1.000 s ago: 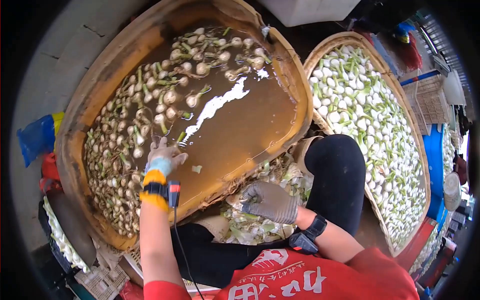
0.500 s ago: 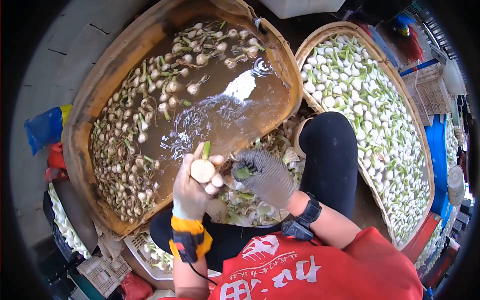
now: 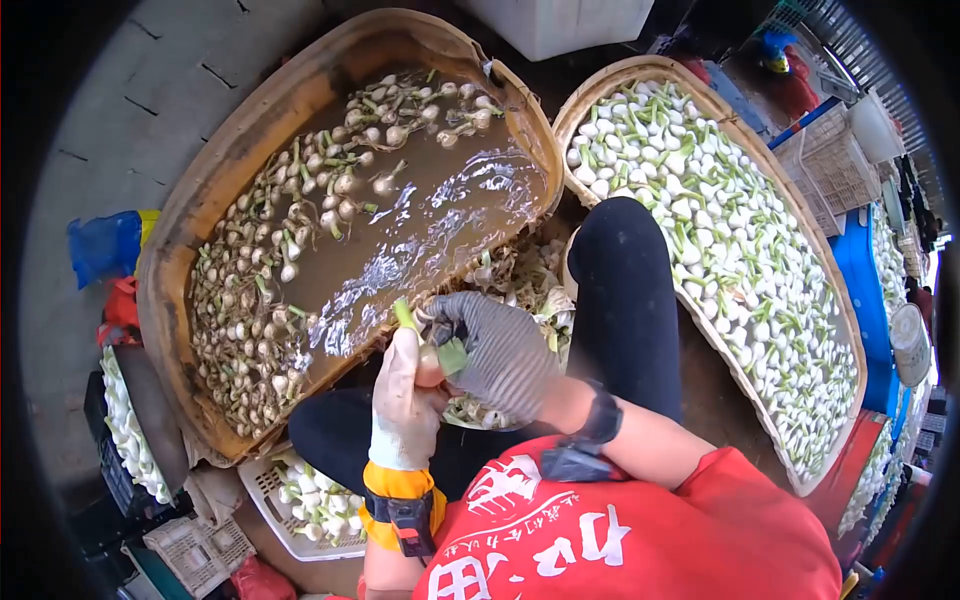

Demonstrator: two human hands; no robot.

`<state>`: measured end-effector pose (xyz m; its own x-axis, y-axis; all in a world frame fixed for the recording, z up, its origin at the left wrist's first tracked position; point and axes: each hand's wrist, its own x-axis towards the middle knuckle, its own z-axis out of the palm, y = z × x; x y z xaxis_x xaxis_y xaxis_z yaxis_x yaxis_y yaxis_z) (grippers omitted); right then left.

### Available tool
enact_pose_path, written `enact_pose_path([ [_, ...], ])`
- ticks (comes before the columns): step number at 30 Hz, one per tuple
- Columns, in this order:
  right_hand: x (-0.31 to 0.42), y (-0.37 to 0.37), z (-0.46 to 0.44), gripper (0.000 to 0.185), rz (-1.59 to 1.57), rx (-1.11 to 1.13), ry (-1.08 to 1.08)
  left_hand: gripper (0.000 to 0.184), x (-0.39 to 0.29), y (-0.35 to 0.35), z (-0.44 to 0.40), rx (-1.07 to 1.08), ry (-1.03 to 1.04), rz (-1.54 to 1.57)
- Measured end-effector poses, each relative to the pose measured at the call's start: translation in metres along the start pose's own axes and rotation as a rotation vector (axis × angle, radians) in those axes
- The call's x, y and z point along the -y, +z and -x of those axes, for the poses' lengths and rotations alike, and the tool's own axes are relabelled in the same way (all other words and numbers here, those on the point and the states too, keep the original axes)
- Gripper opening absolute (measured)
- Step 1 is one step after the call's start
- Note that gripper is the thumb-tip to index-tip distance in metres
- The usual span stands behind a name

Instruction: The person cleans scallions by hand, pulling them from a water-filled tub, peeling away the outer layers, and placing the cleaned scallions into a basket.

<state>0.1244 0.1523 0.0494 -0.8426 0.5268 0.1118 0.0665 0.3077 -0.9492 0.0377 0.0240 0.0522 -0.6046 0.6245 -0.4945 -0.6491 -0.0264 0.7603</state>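
Note:
My left hand (image 3: 400,395), in a whitish glove, is closed around a garlic bulb with a short green stem (image 3: 404,313) sticking up past the fingertips. Most of the bulb is hidden by the fingers. My right hand (image 3: 505,350), in a grey striped glove, is curled right against the bulb, fingers bent. A flat green piece (image 3: 453,357) shows at its fingers; what it belongs to, and what else this hand grips, I cannot make out. Peelings (image 3: 530,290) lie in a heap just beyond and below my hands.
A large tub (image 3: 225,165) of brown water with many unpeeled bulbs floating stands ahead to the left. To the right, a long basin (image 3: 640,68) is full of white peeled bulbs. A white basket (image 3: 265,490) with bulbs sits by my left knee. My right knee (image 3: 620,260) rises between tub and basin.
My hands, apart before, have come together at the bulb. The bulb's pale cut base, facing me earlier, is now covered. The view has shifted slightly, and the ripples in the tub have spread.

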Motion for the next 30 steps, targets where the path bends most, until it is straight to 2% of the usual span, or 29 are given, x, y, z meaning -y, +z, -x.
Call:
enact_pose_path([
  [2, 0.001, -0.006, 0.001, 0.042, -0.251, 0.196, 0.107, 0.051, -0.005, 0.000, 0.005, 0.183, -0.107, -0.137],
  [4, 0.003, -0.006, 0.002, 0.039, -0.281, 0.209, 0.119, 0.056, -0.003, -0.001, 0.008, 0.159, -0.091, -0.104],
  [6, 0.005, -0.004, 0.001, 0.038, -0.011, 0.043, -0.011, 0.064, -0.005, -0.011, 0.013, 0.478, -0.122, -0.211],
  [7, -0.004, -0.005, -0.005, 0.036, -0.022, -0.138, -0.123, 0.074, -0.001, -0.009, 0.016, 0.431, -0.063, -0.293],
  [8, -0.002, -0.014, -0.013, 0.036, -0.090, -0.279, -0.063, 0.074, 0.000, -0.008, 0.019, 0.431, -0.056, -0.295],
  [10, -0.016, -0.035, -0.034, 0.033, 0.039, -0.572, -0.083, 0.075, 0.003, -0.010, 0.027, 0.293, -0.052, -0.008],
  [12, -0.013, -0.042, -0.024, 0.033, 0.081, -0.509, -0.141, 0.058, 0.006, -0.018, 0.026, 0.347, -0.073, 0.323],
  [14, 0.012, -0.033, -0.005, 0.037, -0.005, -0.153, -0.041, 0.052, 0.005, -0.014, 0.028, 0.252, -0.089, 0.370],
  [15, -0.012, -0.017, -0.001, 0.041, -0.016, 0.025, -0.088, 0.052, 0.007, -0.011, 0.027, 0.211, -0.061, 0.389],
  [16, 0.010, -0.016, 0.015, 0.043, 0.037, -0.016, -0.294, 0.053, 0.011, -0.010, 0.026, 0.171, -0.036, 0.409],
  [18, 0.011, -0.006, 0.024, 0.045, 0.201, 0.056, -0.302, 0.050, 0.014, -0.013, 0.024, 0.233, -0.047, 0.383],
  [22, 0.003, 0.007, 0.028, 0.038, 0.345, -0.042, -0.404, 0.050, 0.019, -0.005, 0.026, 0.160, -0.001, 0.322],
  [25, 0.005, 0.007, 0.026, 0.032, 0.303, 0.005, -0.306, 0.044, 0.010, -0.009, 0.030, 0.089, -0.015, 0.006],
  [26, 0.007, 0.003, 0.019, 0.034, 0.289, 0.001, -0.292, 0.045, 0.008, -0.014, 0.031, 0.091, -0.058, 0.040],
  [27, 0.008, -0.002, 0.011, 0.036, 0.274, -0.002, -0.276, 0.049, 0.002, -0.019, 0.033, 0.264, -0.079, 0.031],
  [28, 0.011, -0.008, -0.001, 0.032, 0.231, -0.172, -0.277, 0.054, -0.004, -0.020, 0.036, 0.437, -0.100, 0.021],
  [29, 0.010, -0.017, -0.015, 0.030, 0.273, -0.251, -0.184, 0.064, -0.005, -0.019, 0.041, 0.505, -0.120, 0.067],
  [30, 0.001, -0.021, -0.030, 0.026, 0.269, -0.416, -0.193, 0.064, -0.005, -0.016, 0.045, 0.501, -0.118, 0.066],
])
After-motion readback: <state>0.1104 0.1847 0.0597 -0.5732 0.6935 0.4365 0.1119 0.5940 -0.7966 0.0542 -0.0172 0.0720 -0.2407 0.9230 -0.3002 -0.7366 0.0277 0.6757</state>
